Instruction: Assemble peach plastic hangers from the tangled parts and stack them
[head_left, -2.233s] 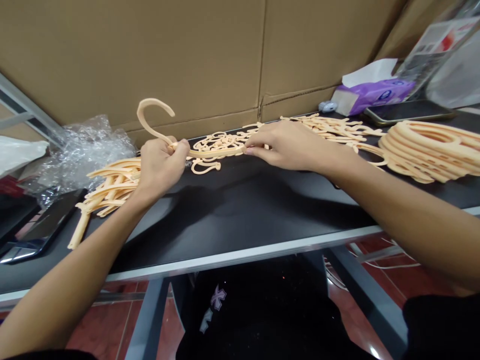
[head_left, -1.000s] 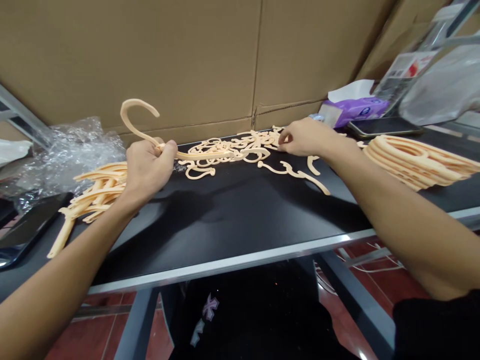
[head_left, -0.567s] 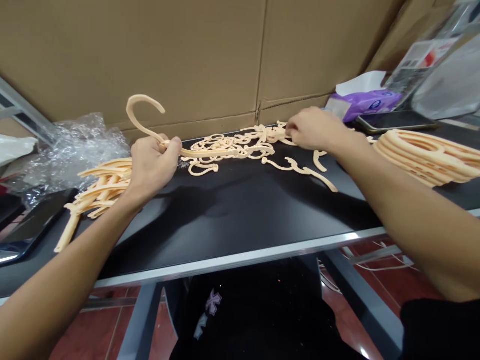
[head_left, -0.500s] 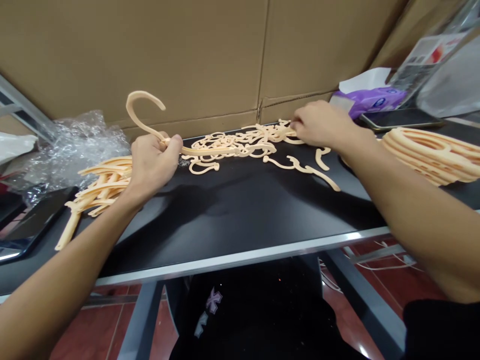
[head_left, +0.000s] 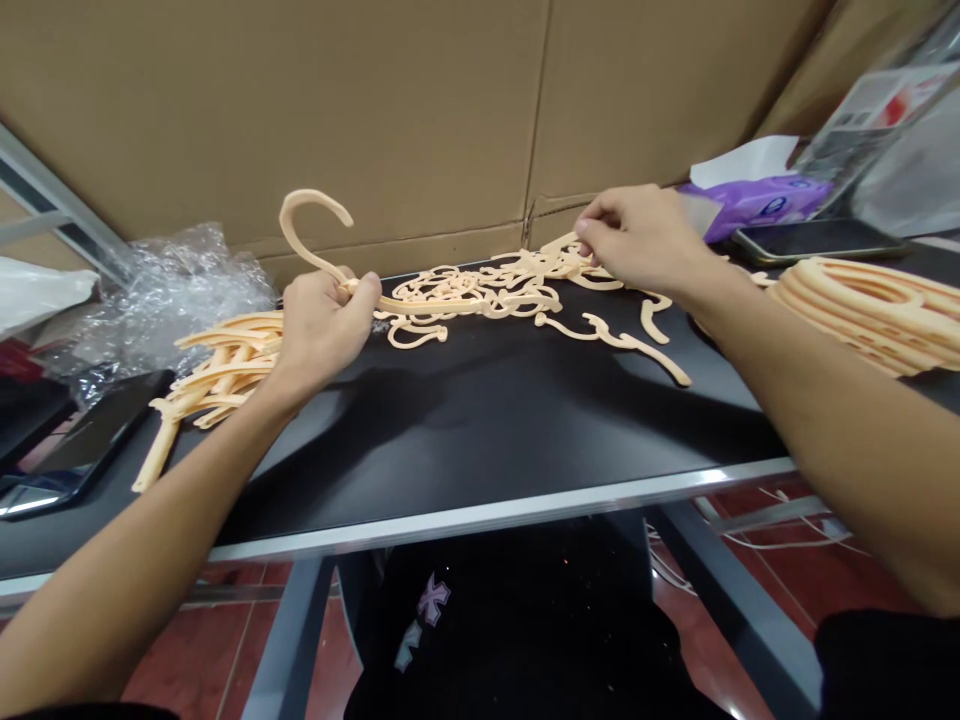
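My left hand [head_left: 322, 325] is closed round the neck of a peach plastic hanger piece [head_left: 311, 235], whose hook curls up above my fist while its arm runs right along the black table [head_left: 480, 420]. My right hand [head_left: 641, 240] pinches a small peach part lifted from the tangle of loose hooks and pieces [head_left: 480, 292] at the back of the table. One curved piece [head_left: 622, 342] lies apart on the black top, in front of my right wrist.
A bundle of straight peach bars [head_left: 217, 365] lies left, beside crumpled clear plastic [head_left: 157, 300] and a dark tablet [head_left: 75, 450]. Stacked peach hanger rings [head_left: 870, 310] sit right. Behind are a cardboard wall [head_left: 420, 110], a purple tissue pack [head_left: 757, 195] and a phone [head_left: 817, 240].
My right hand left the hanger arm, moved right and back into the tangle, then pinched and raised a small part. The left hand kept its grip on the hook piece.
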